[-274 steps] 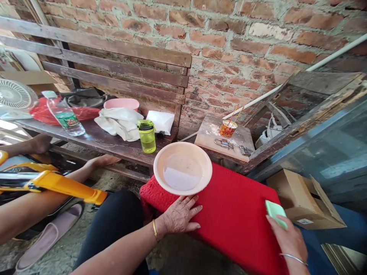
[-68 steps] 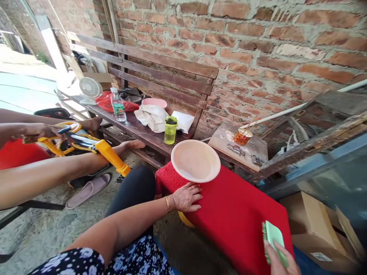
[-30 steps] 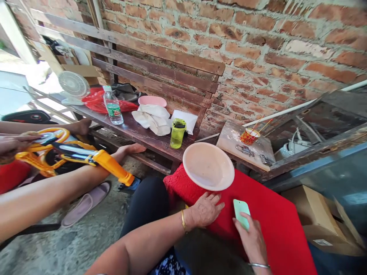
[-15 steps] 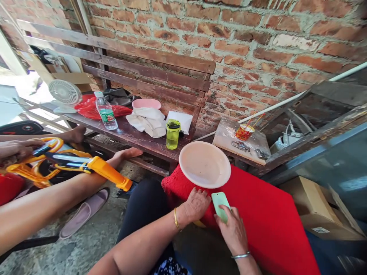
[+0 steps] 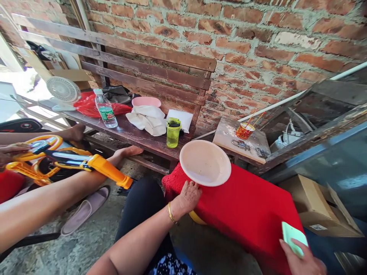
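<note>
Nothing legible (bottle label (image 5: 107,114) too small)

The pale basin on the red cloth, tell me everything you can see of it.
The basin is round, wide and pale peach, with a thin rim and smooth sloping sides; it looks like plastic. It sits upright on the red cloth, near the wooden bench. A few dark specks show inside, seemingly in shallow clear water. The left hand is at its near rim; whether it touches is unclear.

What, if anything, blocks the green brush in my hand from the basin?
Nothing visible: only red cloth stretches between the green brush in your right hand and the basin. Your left hand is at the basin's near edge, off that line.
</note>
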### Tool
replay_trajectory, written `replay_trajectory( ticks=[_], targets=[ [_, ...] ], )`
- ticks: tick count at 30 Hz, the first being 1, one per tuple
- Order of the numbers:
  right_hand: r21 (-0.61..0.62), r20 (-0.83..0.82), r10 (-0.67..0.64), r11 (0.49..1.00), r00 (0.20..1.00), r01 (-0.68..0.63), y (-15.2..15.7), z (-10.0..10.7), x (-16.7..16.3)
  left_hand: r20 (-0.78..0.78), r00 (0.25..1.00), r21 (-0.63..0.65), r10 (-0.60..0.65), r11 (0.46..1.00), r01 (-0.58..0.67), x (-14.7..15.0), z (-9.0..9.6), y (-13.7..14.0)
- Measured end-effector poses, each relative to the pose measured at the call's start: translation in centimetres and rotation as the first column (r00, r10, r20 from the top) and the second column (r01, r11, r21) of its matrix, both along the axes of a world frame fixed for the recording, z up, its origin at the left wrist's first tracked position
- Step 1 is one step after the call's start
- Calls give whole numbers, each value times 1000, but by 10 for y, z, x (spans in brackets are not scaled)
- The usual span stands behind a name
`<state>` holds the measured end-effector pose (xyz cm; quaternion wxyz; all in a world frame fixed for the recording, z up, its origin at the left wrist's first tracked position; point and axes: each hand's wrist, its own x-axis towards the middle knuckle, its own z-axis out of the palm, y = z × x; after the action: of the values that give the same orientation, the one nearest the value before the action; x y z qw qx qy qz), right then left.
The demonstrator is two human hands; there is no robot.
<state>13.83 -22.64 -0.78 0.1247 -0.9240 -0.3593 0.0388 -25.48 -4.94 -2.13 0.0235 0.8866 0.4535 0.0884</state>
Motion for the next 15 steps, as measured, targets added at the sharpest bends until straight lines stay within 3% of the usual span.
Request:
replay_trajectory(
  ticks=[3, 5, 8, 9, 11, 15],
  targets=[
    [156, -172, 270, 957, 947, -245, 38, 7, -97, 33, 999, 71, 19, 997, -22, -11, -10, 3],
    [238, -173, 528, 841, 831, -485, 62, 10, -166, 54, 998, 90, 14, 996, -19, -14, -13, 4],
    [192, -94, 689, 721, 718, -666, 82, 10, -229, 70, 997, 85, 7, 996, -13, -13, -10, 5],
    [174, -74, 700, 710, 710, -682, 83, 9, -234, 72, 997, 72, 11, 997, -16, -12, -8, 5],
    [173, -63, 665, 742, 744, -648, 78, 6, -220, 64, 998, 29, 11, 999, -13, -9, -1, 6],
    [193, -162, 411, 905, 897, -379, 39, 0, -125, 28, 999, -52, -33, 998, 35, -2, 17, 6]
  ],
)
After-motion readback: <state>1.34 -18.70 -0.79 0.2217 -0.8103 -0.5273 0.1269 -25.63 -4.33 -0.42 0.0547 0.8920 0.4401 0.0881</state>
